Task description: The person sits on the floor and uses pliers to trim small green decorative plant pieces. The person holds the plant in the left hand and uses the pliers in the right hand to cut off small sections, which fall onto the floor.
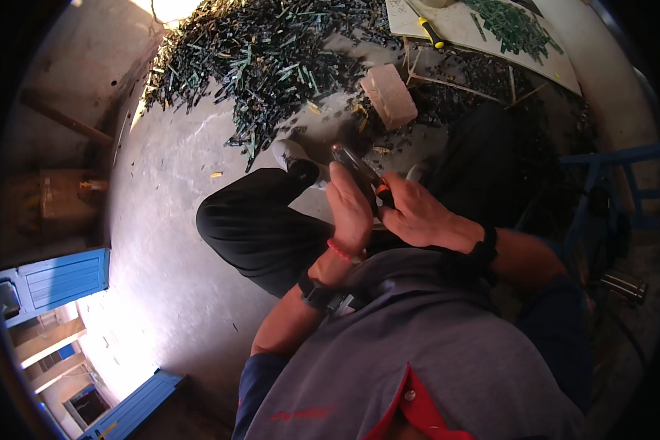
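Both of my hands meet in front of my lap. My right hand [422, 218] is closed round a hand tool with a black and orange handle [383, 193]; its kind is not clear from here. A narrow dark piece with a greyish metal edge [356, 163] runs forward from there, along the fingers of my left hand [350, 211]. The left fingers are pressed together against its side, and what lies in that palm is mostly hidden. A small reddish spot shows at the piece's far end.
A large heap of dark green and black strips [271, 66] covers the floor ahead. A pale brick-like block [389, 97] lies beside it. At far right, a white board [458, 37] bears a yellow-black screwdriver [431, 33] and green strips [517, 29]. A blue metal frame [616, 158] stands right.
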`<state>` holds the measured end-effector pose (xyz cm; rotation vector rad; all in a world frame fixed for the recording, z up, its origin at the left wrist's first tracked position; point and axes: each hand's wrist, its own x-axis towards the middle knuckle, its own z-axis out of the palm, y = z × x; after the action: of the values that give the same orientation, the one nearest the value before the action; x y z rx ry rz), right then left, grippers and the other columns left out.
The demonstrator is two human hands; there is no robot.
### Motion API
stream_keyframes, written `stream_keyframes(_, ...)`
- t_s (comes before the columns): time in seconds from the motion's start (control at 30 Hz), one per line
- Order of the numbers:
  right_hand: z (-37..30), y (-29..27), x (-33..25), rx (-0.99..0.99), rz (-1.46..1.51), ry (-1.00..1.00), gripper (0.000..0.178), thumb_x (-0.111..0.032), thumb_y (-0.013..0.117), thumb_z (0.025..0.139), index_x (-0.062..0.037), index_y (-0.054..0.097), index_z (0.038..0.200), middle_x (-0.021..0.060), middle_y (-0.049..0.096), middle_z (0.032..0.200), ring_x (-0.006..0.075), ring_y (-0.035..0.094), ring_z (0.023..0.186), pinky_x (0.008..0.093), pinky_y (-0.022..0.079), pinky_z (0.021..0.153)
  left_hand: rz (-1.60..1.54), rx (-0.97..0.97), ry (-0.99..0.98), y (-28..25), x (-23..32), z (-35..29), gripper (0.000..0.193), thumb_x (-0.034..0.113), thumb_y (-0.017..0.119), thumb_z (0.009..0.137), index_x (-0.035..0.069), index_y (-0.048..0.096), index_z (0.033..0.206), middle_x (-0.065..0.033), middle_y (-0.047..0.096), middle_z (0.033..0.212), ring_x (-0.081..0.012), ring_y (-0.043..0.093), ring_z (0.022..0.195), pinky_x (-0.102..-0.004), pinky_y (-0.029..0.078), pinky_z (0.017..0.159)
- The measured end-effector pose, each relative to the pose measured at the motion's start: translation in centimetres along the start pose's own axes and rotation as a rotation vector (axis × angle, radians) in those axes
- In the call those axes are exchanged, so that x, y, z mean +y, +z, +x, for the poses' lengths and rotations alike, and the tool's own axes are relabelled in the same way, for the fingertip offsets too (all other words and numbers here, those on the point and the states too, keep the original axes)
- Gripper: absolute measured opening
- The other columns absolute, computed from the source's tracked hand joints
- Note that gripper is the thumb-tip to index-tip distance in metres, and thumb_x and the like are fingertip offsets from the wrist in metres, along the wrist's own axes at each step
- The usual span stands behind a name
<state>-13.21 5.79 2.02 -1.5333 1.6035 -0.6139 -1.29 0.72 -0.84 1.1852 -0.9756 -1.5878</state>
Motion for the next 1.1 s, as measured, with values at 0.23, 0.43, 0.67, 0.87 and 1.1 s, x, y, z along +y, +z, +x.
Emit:
stream_keyframes(0.23,2.3,-0.4,5.1,0.193,-0.341,-0.361,0.04,-0.006,0.068,0.072,0.0004,0.041,0.101,0.0208,0.059,0.08,0.0422,0.06,0.079,0.0487,0.048,0.066,-0.225,-0.107,-0.536,-2.0,2.8,-0.3,0.043,0.049,0.035,0.1,0.014,0.044,0.077,0.0053,0.033,0.056,-0.0059,0.025,0.042,-0.0224,0.018,0.038)
stream_keyframes(0.43,3.1,-2.0,6.5,0.215,-0.503,-0.463,0.04,-0.005,0.07,0.069,-0.0006,0.043,0.098,0.018,0.059,0.086,0.0405,0.06,0.084,0.0472,0.049,0.067,-0.253,-0.139,-0.631,-2.3,2.3,-0.5,0.045,0.05,0.034,0.099,0.014,0.042,0.075,0.0056,0.03,0.055,-0.0065,0.023,0.042,-0.0236,0.018,0.038)
stream_keyframes(0.67,0.4,-0.8,3.0,-0.432,0.793,0.289,0.027,-0.01,0.055,0.076,0.0047,0.048,0.098,0.0207,0.06,0.078,0.0363,0.061,0.077,0.0425,0.045,0.068,-0.122,-0.09,-0.515,-1.3,1.8,-0.3,0.052,0.057,0.032,0.099,0.013,0.044,0.073,0.0043,0.034,0.054,-0.0082,0.029,0.042,-0.0236,0.021,0.039)
stream_keyframes(0.87,-0.9,0.2,5.3,-0.021,0.183,-0.097,0.027,-0.006,0.054,0.078,0.0021,0.047,0.103,0.0243,0.058,0.081,0.0418,0.06,0.078,0.0441,0.047,0.068,-0.168,-0.114,-0.616,-1.0,1.1,-0.4,0.049,0.054,0.035,0.098,0.014,0.041,0.07,0.0051,0.03,0.053,-0.007,0.025,0.041,-0.0237,0.018,0.038)
stream_keyframes(1.1,-1.1,-0.1,3.7,0.014,-0.029,-0.029,0.036,-0.009,0.056,0.08,0.0051,0.039,0.108,0.0301,0.058,0.085,0.0499,0.057,0.087,0.051,0.046,0.071,-0.178,-0.115,-0.582,-1.2,0.2,-0.1,0.055,0.06,0.034,0.098,0.013,0.044,0.071,0.0041,0.034,0.051,-0.0079,0.027,0.039,-0.0243,0.019,0.038)
